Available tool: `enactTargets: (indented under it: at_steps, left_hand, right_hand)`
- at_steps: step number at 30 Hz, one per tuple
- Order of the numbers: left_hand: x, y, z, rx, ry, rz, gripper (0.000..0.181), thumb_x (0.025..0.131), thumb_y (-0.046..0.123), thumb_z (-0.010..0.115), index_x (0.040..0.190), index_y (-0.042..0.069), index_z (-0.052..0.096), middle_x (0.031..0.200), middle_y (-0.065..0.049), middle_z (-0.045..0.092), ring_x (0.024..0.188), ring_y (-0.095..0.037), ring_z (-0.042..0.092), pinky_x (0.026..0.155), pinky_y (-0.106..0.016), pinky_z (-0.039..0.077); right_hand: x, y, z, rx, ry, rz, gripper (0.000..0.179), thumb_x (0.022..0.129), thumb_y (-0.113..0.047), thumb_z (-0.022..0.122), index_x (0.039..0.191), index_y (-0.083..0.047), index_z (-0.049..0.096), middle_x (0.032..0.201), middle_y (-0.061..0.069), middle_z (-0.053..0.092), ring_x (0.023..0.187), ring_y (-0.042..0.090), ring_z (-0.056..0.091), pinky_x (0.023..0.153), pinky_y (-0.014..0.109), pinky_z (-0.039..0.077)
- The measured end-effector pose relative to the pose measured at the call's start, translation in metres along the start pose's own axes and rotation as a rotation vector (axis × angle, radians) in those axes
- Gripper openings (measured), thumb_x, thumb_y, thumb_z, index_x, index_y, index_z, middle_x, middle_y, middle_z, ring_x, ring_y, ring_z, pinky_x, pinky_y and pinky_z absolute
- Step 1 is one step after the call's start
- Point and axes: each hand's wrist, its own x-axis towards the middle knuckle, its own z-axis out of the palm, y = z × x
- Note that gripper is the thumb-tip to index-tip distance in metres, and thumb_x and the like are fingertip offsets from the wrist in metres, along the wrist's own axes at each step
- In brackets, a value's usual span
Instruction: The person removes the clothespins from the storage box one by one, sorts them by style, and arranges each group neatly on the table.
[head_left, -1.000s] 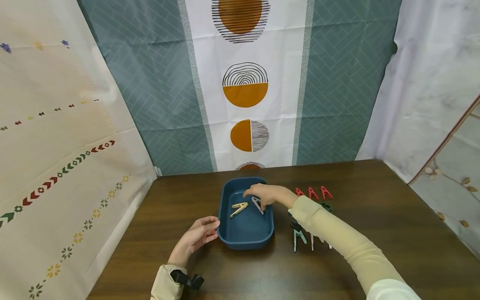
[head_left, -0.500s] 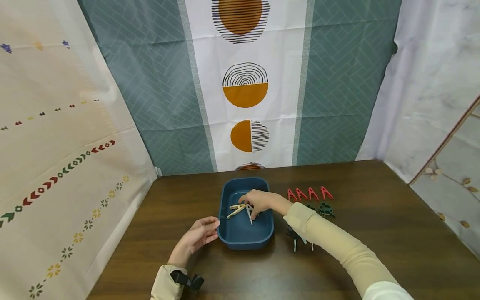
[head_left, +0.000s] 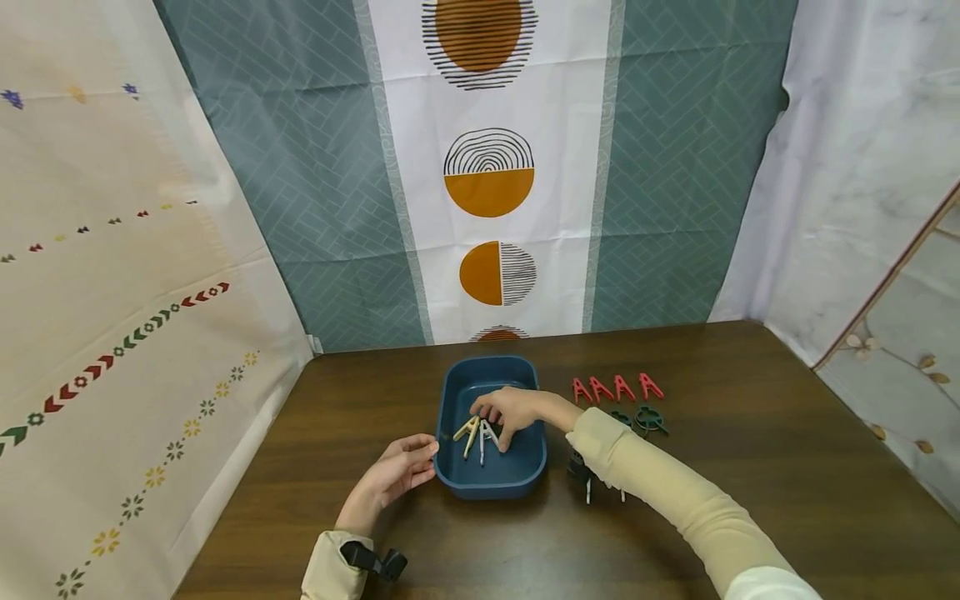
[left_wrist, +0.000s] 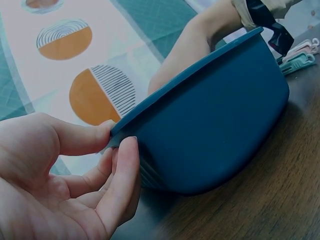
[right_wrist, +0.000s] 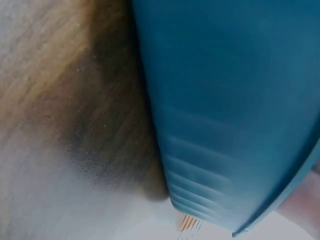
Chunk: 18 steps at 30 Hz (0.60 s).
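Observation:
My left hand (head_left: 399, 473) pinches the left rim of a blue plastic bin (head_left: 491, 490); the left wrist view shows the thumb (left_wrist: 85, 137) against the rim and the fingers underneath. Inside the bin, my right hand (head_left: 513, 410) reaches down with thumb and fingers apart, around the upper ends of a yellow clothespin (head_left: 470, 433) and a pale grey clothespin (head_left: 483, 440). These two lie close together, legs toward me. Whether the right fingers grip or only push them I cannot tell. The bin's outer wall (right_wrist: 210, 110) hides those fingers in the right wrist view.
Right of the bin, several red clothespins (head_left: 623, 387) lie in a row, with green clips (head_left: 650, 419) nearer me. The right forearm partly covers more pegs, including a pink peg (left_wrist: 306, 46) and a mint peg (left_wrist: 298, 62). Patterned cloths hang around the dark wooden table (head_left: 720, 392).
My right hand has shifted left and nearer in the bin. The grey clothespin has slid left beside the yellow one, and both have turned. My left hand has stayed on the rim.

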Motion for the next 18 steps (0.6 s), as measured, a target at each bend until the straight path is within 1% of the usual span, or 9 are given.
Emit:
enactTargets:
  at_steps: [2, 5, 11, 15, 18]
  left_hand:
    - [-0.0002, -0.0001, 0.0002, 0.002, -0.001, -0.001, 0.026, 0.098, 0.014, 0.056, 0.117, 0.000, 0.048, 0.078, 0.005, 0.061, 0.070, -0.004, 0.062, 0.071, -0.018, 0.056]
    - [-0.0001, -0.0004, 0.0006, 0.003, 0.000, -0.001, 0.025, 0.098, 0.015, 0.056, 0.117, 0.001, 0.048, 0.079, 0.005, 0.062, 0.070, -0.004, 0.062, 0.070, -0.018, 0.056]
    - [0.0006, -0.0008, 0.0004, 0.006, 0.011, -0.003, 0.021, 0.097, 0.015, 0.057, 0.114, 0.003, 0.050, 0.079, 0.005, 0.062, 0.070, -0.004, 0.062, 0.071, -0.018, 0.056]
    - [0.0002, -0.0003, 0.0009, 0.007, 0.014, -0.006, 0.023, 0.097, 0.016, 0.057, 0.115, 0.002, 0.050, 0.079, 0.005, 0.061, 0.069, -0.004, 0.062, 0.071, -0.019, 0.056]
    - [-0.0003, 0.0001, 0.0011, 0.007, 0.014, -0.009, 0.024, 0.097, 0.016, 0.058, 0.115, 0.001, 0.050, 0.079, 0.005, 0.061, 0.069, -0.004, 0.062, 0.071, -0.019, 0.056]
  right_hand:
    - [-0.0006, -0.0001, 0.0001, -0.007, -0.014, -0.005, 0.074, 0.070, -0.008, 0.086, 0.135, -0.013, 0.051, 0.130, 0.007, 0.058, 0.115, 0.018, 0.058, 0.091, 0.025, 0.052]
    - [-0.0009, -0.0017, 0.0014, -0.057, -0.015, -0.019, 0.074, 0.070, -0.010, 0.086, 0.135, -0.013, 0.051, 0.130, 0.005, 0.058, 0.115, 0.017, 0.057, 0.089, 0.023, 0.051]
    - [0.0005, -0.0036, 0.0056, -0.118, 0.006, -0.035, 0.078, 0.069, -0.013, 0.088, 0.137, -0.014, 0.049, 0.129, 0.003, 0.059, 0.111, 0.016, 0.056, 0.089, 0.024, 0.051]
    - [-0.0001, -0.0037, 0.0057, -0.142, 0.028, -0.052, 0.075, 0.070, -0.015, 0.087, 0.136, -0.014, 0.050, 0.126, 0.003, 0.060, 0.109, 0.016, 0.057, 0.090, 0.025, 0.051]
    - [-0.0017, -0.0034, 0.0035, -0.140, 0.043, -0.064, 0.072, 0.072, -0.017, 0.087, 0.134, -0.014, 0.051, 0.125, 0.003, 0.061, 0.110, 0.016, 0.059, 0.092, 0.028, 0.050]
